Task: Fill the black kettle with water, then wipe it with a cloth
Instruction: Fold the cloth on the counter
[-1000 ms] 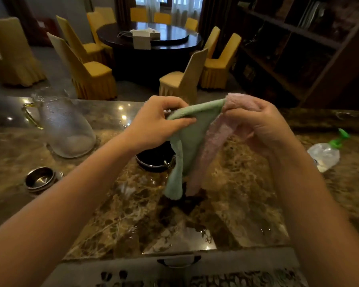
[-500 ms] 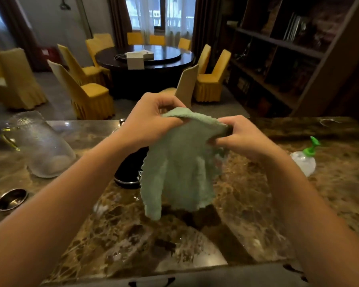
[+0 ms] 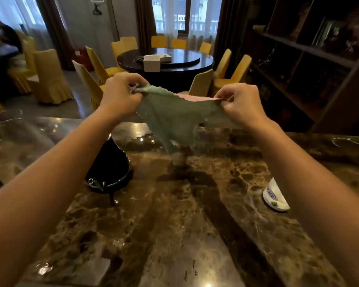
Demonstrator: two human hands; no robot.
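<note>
A green cloth (image 3: 174, 114) with a pink back is stretched in the air between my hands, its lower corner hanging down. My left hand (image 3: 122, 94) pinches its left top corner and my right hand (image 3: 240, 102) pinches its right top corner. Below and to the left of the cloth, the black kettle (image 3: 110, 164) stands on the brown marble counter (image 3: 174, 224), partly hidden behind my left forearm. Neither hand touches the kettle.
A clear bottle (image 3: 275, 196) lies on the counter at the right, partly behind my right forearm. Water drops dot the counter's near edge. Beyond the counter are yellow chairs (image 3: 50, 77), a round dark table (image 3: 166, 61) and dark shelves (image 3: 309, 59) at the right.
My hands have moved apart and upward, spreading the bunched cloth out flat between them. The view has tilted up, so the glass jug at the left has left the frame.
</note>
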